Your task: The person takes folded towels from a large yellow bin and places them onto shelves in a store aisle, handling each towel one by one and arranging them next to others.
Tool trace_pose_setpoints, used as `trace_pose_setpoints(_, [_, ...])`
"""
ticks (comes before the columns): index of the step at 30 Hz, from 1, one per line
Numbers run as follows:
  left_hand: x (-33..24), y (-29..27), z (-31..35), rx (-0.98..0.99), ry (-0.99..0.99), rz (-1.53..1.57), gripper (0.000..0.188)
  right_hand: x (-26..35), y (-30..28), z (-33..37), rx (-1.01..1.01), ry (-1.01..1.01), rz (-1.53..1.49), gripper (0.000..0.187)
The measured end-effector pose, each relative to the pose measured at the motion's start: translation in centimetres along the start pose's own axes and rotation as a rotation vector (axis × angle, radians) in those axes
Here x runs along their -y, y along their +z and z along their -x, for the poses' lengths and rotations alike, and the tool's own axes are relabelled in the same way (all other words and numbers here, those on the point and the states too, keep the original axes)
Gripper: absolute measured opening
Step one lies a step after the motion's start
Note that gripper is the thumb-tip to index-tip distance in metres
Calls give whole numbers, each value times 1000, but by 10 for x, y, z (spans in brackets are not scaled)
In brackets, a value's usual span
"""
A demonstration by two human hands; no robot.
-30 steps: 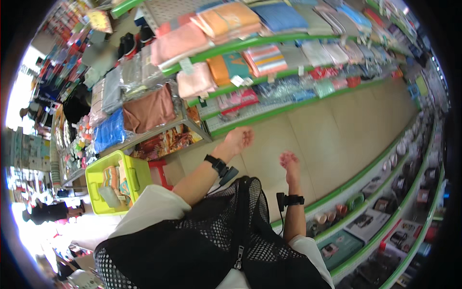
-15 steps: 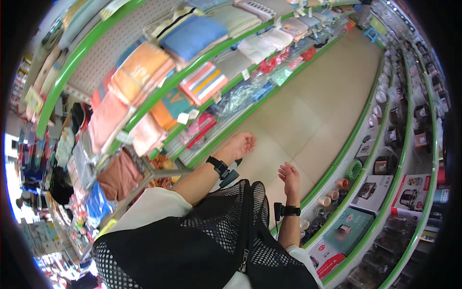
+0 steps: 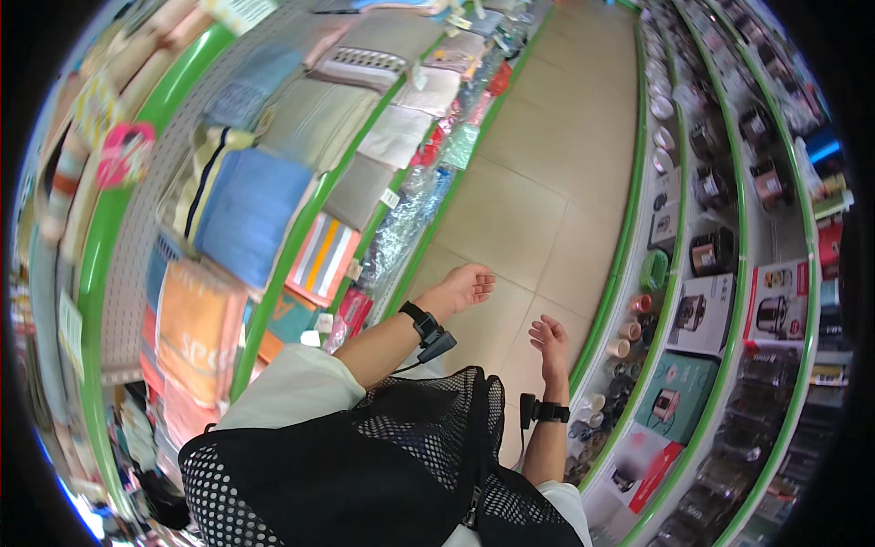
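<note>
**Empty hands between two shop shelves**

Left hand (image 3: 467,284) and right hand (image 3: 550,335) both hang loosely spread over the tiled floor (image 3: 538,191), holding nothing. Nearest the left hand, at the lower edge of the left shelf (image 3: 273,301), lie shiny wrapped packs (image 3: 401,232) and a striped folded towel (image 3: 321,260). Judged soft, light and limp, the towel is best gripped at its folded edge; the film-wrapped packs are likely slippery. Boxed appliances (image 3: 702,314) line the right shelf.

Green-edged shelves (image 3: 273,301) with folded towels (image 3: 251,210); opposite, boxed appliances (image 3: 702,314).
</note>
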State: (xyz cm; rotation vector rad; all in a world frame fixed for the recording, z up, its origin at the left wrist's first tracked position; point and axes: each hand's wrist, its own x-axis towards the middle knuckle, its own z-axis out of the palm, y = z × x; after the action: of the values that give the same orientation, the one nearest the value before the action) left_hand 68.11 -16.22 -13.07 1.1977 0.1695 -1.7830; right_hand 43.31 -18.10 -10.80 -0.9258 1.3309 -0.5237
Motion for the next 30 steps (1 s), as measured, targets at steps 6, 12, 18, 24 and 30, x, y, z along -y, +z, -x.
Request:
trace_pose_setpoints(6, [-20,42,-45,76,-108,-88,15,-21,-37,-12,-146,102,-121,30])
trace_pose_setpoints(12, [-35,58,-76,38,-91,-69,12,-13,-62,-58,-142,167,-141,30])
trace_pose_setpoints(18, [-79,52,-92,-20,73,120,13,47,-80,-150,74,84,0,34])
trace_pose_setpoints(24, [-103,78,-70,-205,315,197,13,121,-87,-223,290,24,70,33])
trace_pose_setpoints(30, [-116,99,-84,-233,333,294,12,161,-88,-272,427,-25,166,35])
